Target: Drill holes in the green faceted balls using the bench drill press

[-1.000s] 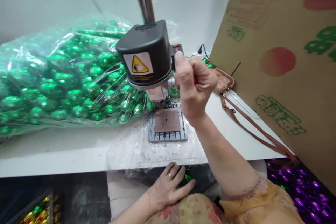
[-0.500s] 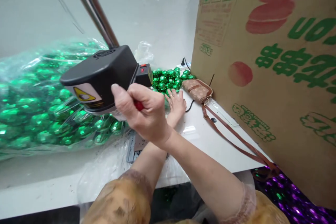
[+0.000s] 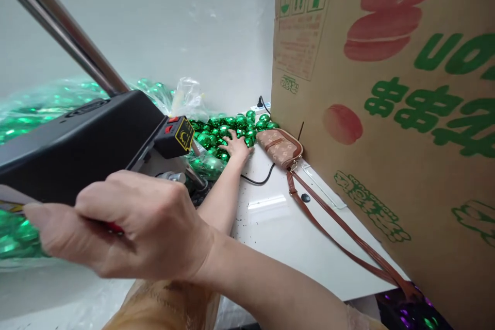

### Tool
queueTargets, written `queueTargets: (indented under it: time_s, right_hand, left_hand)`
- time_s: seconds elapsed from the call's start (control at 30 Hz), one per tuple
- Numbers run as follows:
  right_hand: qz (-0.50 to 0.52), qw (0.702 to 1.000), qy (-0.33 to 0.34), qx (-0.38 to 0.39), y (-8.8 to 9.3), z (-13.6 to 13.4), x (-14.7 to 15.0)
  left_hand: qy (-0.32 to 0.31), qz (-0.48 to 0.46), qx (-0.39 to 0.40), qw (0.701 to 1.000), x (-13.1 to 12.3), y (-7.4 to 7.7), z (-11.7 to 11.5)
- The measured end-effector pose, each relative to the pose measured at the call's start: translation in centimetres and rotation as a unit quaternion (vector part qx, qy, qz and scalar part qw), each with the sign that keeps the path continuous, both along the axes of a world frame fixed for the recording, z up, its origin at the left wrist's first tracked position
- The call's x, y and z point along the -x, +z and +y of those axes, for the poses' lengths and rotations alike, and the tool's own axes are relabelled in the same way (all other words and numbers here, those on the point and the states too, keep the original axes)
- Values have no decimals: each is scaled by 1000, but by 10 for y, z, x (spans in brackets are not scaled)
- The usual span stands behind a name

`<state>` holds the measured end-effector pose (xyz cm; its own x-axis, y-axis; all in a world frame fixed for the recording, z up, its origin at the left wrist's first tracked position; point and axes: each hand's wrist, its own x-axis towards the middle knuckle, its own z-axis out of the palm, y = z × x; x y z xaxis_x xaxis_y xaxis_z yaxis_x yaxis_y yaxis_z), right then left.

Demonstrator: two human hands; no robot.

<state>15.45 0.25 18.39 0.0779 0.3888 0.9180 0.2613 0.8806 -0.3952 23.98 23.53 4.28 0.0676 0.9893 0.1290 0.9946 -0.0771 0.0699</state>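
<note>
My right hand [image 3: 143, 221] is closed around a red-knobbed handle [image 3: 115, 228], mostly hidden by its fingers, at the black head of a drill-press-like machine [image 3: 77, 139]. Beneath my right forearm, my left arm stretches away from me. Its hand, my left hand [image 3: 236, 147], has its fingers spread at a pile of shiny green faceted beads [image 3: 216, 131], touching those nearest. Whatever lies under the machine's head is hidden behind my right hand and arm.
A large printed cardboard box [image 3: 386, 87] stands on the right. Beside it lies a brown patterned purse [image 3: 279, 147] with a long strap. A black cord [image 3: 263, 181] crosses the white table [image 3: 270, 232]. Clear plastic [image 3: 189, 94] covers green beads at left; a metal column [image 3: 65, 31] rises from the machine.
My left hand has reached farther forward, onto the green beads. The view has moved closer to the machine, so its head and my right hand look larger and lie farther left.
</note>
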Motion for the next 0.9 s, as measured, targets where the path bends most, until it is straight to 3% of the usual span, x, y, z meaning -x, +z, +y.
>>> queueTargets:
  time_s: [0.13,0.5,0.77,0.9]
  right_hand:
    - [-52,998,-9,26,-3,-1,0]
    - [101,993,35,58,6,-5,6]
    - [92,994,17,50,6,-4,6]
    - [69,996,1,57,6,-2,6]
  left_hand:
    - [12,-48,-5,999,2,-9,-5]
    - [-120,-116,46,985,0,-15,-43]
    - [-159,-133,65,976,9,-8,-52]
    - [-176,-154,33,972,6,-1,-77]
